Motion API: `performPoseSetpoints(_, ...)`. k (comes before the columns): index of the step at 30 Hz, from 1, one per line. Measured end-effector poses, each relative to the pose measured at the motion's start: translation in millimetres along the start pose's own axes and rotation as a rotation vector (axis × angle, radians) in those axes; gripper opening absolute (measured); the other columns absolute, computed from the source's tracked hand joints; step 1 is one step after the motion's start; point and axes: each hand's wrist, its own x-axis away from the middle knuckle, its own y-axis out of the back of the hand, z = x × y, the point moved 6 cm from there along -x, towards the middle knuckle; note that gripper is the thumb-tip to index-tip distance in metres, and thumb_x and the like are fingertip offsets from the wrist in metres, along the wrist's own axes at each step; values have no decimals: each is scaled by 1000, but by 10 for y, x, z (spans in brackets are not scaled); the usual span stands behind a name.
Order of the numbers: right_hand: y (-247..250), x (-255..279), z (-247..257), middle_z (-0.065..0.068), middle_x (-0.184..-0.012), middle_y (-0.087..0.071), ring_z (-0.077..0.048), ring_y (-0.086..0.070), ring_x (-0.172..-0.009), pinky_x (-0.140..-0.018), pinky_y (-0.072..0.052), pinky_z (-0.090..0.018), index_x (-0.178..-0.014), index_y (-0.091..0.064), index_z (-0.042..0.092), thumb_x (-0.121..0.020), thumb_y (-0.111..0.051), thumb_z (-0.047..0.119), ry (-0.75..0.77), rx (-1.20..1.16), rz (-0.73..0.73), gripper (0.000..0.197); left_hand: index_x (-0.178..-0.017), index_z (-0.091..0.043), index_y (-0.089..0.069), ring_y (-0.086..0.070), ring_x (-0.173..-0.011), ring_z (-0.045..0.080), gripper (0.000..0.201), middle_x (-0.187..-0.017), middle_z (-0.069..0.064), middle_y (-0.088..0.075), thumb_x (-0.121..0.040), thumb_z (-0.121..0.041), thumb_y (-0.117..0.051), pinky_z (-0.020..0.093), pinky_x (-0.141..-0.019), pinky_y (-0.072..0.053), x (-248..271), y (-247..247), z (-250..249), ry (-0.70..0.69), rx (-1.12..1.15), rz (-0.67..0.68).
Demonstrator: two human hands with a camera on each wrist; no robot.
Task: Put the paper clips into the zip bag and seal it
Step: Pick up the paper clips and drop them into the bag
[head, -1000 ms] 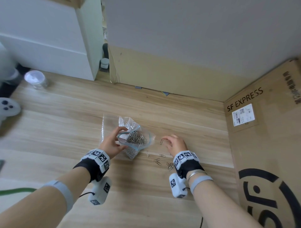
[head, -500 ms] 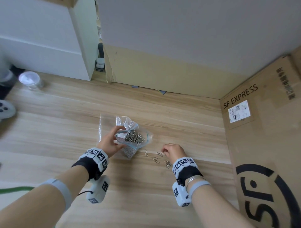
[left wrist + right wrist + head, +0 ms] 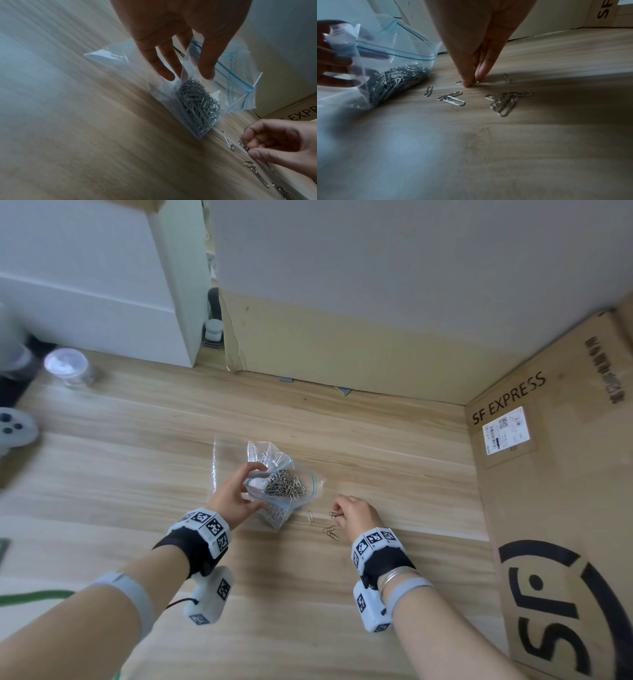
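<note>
My left hand [image 3: 236,498] pinches the near lip of the zip bag [image 3: 308,486], thumb inside and fingers outside, holding its mouth open. The bag stands on the wooden table [image 3: 137,474] just left of centre, its blue zip line running roughly left to right and its mouth facing up and toward my right. Inside it lies a dense heap of paper clips [image 3: 284,487], filling the bottom corner that rests on the wood.

My right hand [image 3: 356,515] is down on the table just right of the bag, fingertips [image 3: 467,82] pressed together around one loose clip [image 3: 334,514]. More loose clips [image 3: 504,102] lie scattered beside it, most with their long axes pointing roughly away from me; a small tangle sits nearest my wrist.

A cardboard box [image 3: 561,508] printed SF EXPRESS stands along the right edge, a cardboard-and-grey panel [image 3: 342,337] at the back, and a white cabinet [image 3: 85,285] at the back left. A small lidded jar [image 3: 66,368] and a game controller [image 3: 15,428] sit at the far left.
</note>
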Motion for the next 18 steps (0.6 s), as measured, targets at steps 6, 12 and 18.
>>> performPoseSetpoints(6,-3,-73,4,-7,-105,-66,-23,-60,-98,-84,-49,-30,-103,-58,9,-85,-56,9,-59,-18,33,19,-89,-59,-39,-65,-88,24,75,-116,-8,-59,-68,4,-72,39,-76,-57,-1,-1,20,8,-1,2)
performPoseSetpoints(12,-33,-108,11,-6,-100,-68,-23,-61,-96,-79,-49,-29,-96,-63,12,-83,-54,8,-129,-26,72,16,-89,-61,-38,-65,-89,23,76,-119,-6,-58,-68,4,-72,38,-76,-57,-15,4,2,10,-26,-6)
performPoseSetpoints(18,-62,-125,70,-8,-109,-62,-24,-58,-101,-83,-46,-29,-94,-65,10,-82,-59,13,-53,31,107,14,-86,-64,-38,-64,-88,20,77,-117,-4,-56,-68,3,-73,31,-74,-57,-19,10,12,7,-45,-4)
